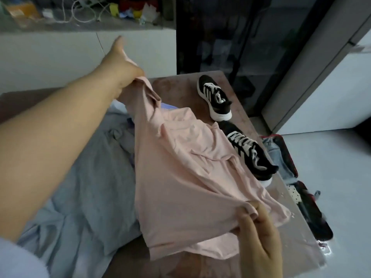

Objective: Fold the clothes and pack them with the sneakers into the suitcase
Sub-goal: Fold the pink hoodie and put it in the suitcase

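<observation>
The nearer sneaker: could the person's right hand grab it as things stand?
Probably not yet: the right hand is busy pinching the pink shirt. The nearer sneaker lies mostly uncovered beyond it, so letting go should free the way.

Short pale-lilac sleeve [18, 259] on left upper arm; forearm and left hand [122, 63] bare; right hand [259, 233] bare too.

Two sneakers [215, 98] [251, 152], one pink shirt [180, 177], one suitcase [289, 155], two hands [122, 63] [259, 227], and perhaps two grey garments [96, 167].
</observation>
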Demonstrator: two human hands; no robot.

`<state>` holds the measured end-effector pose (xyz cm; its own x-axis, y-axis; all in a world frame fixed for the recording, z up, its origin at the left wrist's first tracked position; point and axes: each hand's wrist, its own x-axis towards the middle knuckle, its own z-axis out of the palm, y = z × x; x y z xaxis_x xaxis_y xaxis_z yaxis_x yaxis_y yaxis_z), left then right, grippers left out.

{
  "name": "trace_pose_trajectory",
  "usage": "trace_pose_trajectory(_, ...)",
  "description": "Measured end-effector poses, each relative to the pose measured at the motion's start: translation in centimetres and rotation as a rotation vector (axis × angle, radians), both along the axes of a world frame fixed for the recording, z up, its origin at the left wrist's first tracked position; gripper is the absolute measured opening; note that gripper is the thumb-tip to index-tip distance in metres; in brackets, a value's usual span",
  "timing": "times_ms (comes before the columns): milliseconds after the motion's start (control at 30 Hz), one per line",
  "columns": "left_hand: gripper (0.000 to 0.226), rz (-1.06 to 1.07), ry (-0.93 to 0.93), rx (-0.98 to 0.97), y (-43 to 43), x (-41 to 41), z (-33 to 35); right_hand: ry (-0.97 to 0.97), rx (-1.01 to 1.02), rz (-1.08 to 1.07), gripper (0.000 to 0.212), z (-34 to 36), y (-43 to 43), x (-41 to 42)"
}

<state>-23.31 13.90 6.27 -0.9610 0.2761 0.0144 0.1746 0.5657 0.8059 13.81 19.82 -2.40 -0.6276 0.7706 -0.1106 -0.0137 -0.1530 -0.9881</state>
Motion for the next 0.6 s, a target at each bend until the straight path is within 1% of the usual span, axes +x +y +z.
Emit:
trace_pose_trajectory(67, 0.075, -0.128, 0.1, -0.159, 5.8, 2.4, 0.5, -0.103, 0.032, -0.165, 0.031, -0.6, 3.2, 1.9)
trace_pose_trajectory(133, 0.066, -0.215, 0.121, -0.28, 10.8, 4.1, -0.4, -0.196, 0.003, -0.271, 0.041, -2.1, 6.0, 3.5)
trace_pose_trajectory(167, 0.061, -0.233, 0.11, -0.334, 13.1, 4.6, -1.6, -0.252, -0.03, -0.292, 0.039, -3.0, 7.4, 4.1)
trace_pose_trajectory(200, 0.054, -0.233, 0.091, -0.398, 15.1, 5.1, -2.9, -0.331, -0.036, -0.283, 0.031, -4.4, 8.9, 4.7)
trace_pose_trajectory(233, 0.047, -0.222, 0.058, -0.468, 16.8, 5.5, -4.5, -0.447, -0.021, -0.246, 0.024, -5.6, 10.3, 5.1)
trace_pose_trajectory(267, 0.042, -0.202, 0.029, -0.542, 17.9, 6.0, -6.2, -0.573, 0.009, -0.18, 0.031, -6.5, 11.4, 5.2)
trace_pose_trajectory(300, 0.043, -0.195, -0.005, -0.599, 18.6, 6.7, -8.0, -0.676, 0.052, -0.114, 0.048, -7.3, 12.5, 5.1)
trace_pose_trajectory(333, 0.051, -0.197, -0.065, -0.622, 19.0, 7.3, -9.9, -0.742, 0.094, -0.051, 0.058, -8.3, 13.5, 5.1)
trace_pose_trajectory(367, 0.061, -0.205, -0.139, -0.609, 18.9, 8.0, -11.8, -0.788, 0.127, 0.005, 0.053, -9.0, 14.3, 4.9)
trace_pose_trajectory(400, 0.068, -0.217, -0.2, -0.582, 18.7, 8.5, -13.3, -0.831, 0.16, 0.072, 0.039, -9.6, 15.0, 4.6)
trace_pose_trajectory(433, 0.069, -0.247, -0.218, -0.545, 18.2, 8.8, -14.4, -0.866, 0.192, 0.144, 0.028, -10.1, 15.6, 4.5)
trace_pose_trajectory(467, 0.066, -0.294, -0.201, -0.497, 17.7, 8.8, -15.1, -0.885, 0.238, 0.206, 0.025, -10.5, 16.0, 4.4)
trace_pose_trajectory(533, 0.06, -0.415, -0.101, -0.422, 16.1, 8.8, -15.5, -0.921, 0.316, 0.286, 0.027, -10.8, 16.6, 4.7)
trace_pose_trajectory(567, 0.057, -0.459, -0.02, -0.437, 15.1, 8.5, -15.2, -0.935, 0.35, 0.305, 0.025, -10.8, 16.8, 4.8)
trace_pose_trajectory(600, 0.055, -0.498, 0.089, -0.498, 13.9, 8.0, -14.9, -0.94, 0.384, 0.319, 0.023, -10.9, 17.0, 5.1)
